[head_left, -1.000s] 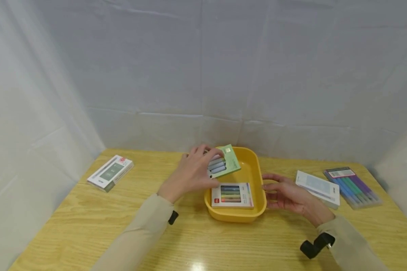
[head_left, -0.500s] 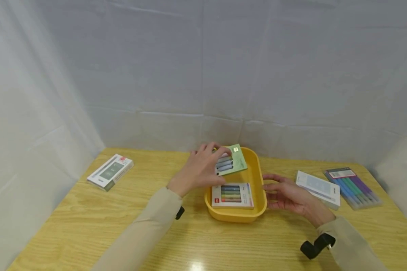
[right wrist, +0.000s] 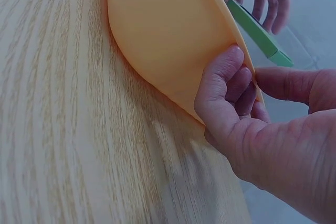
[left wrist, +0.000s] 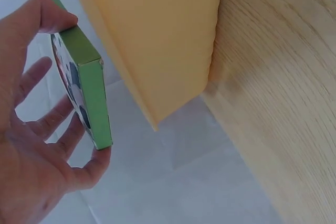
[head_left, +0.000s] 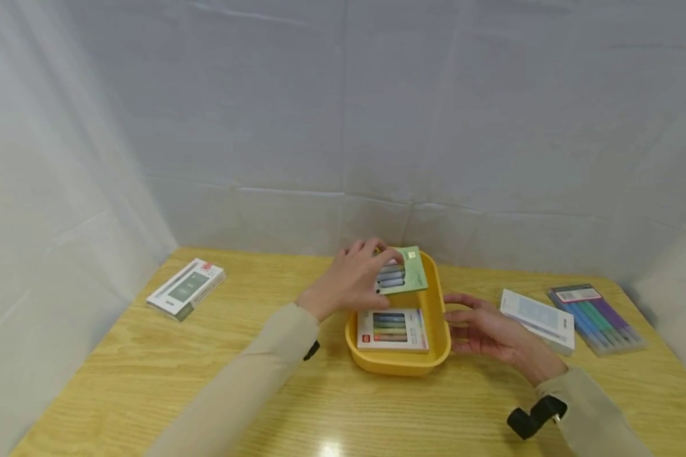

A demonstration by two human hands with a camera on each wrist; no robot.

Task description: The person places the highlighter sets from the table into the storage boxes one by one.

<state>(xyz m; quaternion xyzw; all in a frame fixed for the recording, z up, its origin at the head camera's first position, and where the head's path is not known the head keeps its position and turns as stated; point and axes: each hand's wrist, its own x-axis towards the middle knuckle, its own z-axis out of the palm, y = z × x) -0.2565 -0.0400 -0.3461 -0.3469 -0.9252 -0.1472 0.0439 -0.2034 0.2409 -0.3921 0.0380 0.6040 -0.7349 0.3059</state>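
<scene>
My left hand (head_left: 357, 279) grips a thin green box of pens (head_left: 409, 273) by its edges, with grey-lilac barrels showing in its window. In the left wrist view, the thumb presses one edge of that box (left wrist: 94, 98) and fingertips the opposite one. It is held tilted over the back half of a yellow plastic basket (head_left: 434, 336). A white box of coloured pens (head_left: 393, 330) lies in the front half. My right hand (head_left: 486, 330) is at the basket's right side; in the right wrist view, thumb and curled fingers pinch the rim of the basket (right wrist: 168, 30).
On the wooden table (head_left: 206, 381), a white box with a green window (head_left: 186, 289) lies far left. To the right are a white box (head_left: 537, 320) and a clear pack of blue, green and purple pens (head_left: 597, 317). A white sheet (head_left: 263, 127) hangs behind.
My left hand has moved to the right with the green pen box, farther over the basket. My right hand and the basket have stayed in place.
</scene>
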